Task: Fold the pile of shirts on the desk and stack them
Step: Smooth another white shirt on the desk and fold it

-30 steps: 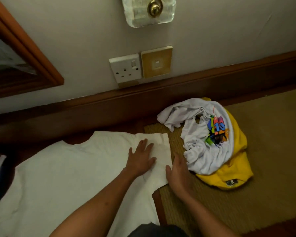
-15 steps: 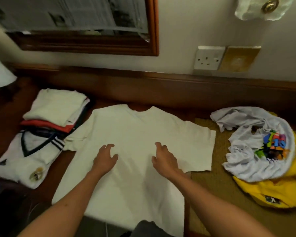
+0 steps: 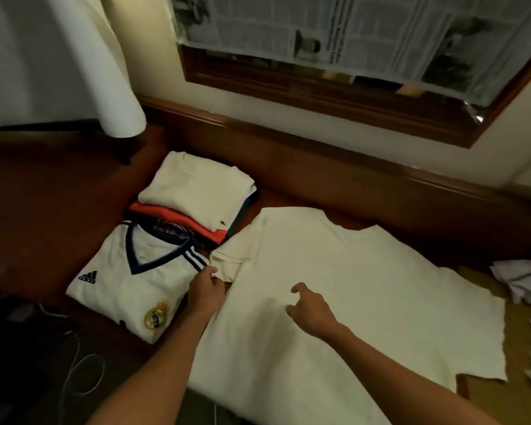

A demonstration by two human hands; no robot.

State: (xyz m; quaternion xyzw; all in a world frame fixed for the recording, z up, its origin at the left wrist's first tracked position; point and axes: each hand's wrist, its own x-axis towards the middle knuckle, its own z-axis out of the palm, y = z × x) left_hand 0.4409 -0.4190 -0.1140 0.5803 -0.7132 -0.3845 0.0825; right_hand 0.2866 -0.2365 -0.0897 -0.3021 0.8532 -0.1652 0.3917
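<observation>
Cream shirt [image 3: 334, 286] lies flat on the surface [image 3: 59, 210]; left hand [image 3: 207, 291] fingers pinch its left sleeve [image 3: 227, 266], right hand [image 3: 310, 308] hovers over the chest, fingers loosely curled, holding nothing. Just left of the pinching fingers, a folded white jersey [image 3: 126, 286] shows an Adidas logo and Real Madrid crest; beyond it sits a folded stack [image 3: 196, 197].

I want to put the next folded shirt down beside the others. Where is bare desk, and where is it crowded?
Bare wood shows left of the football jersey and folded stack, toward the lampshade, and in a strip behind the spread white shirt along the wall rail. It is crowded where the left hand pinches the sleeve against the jersey.
</observation>
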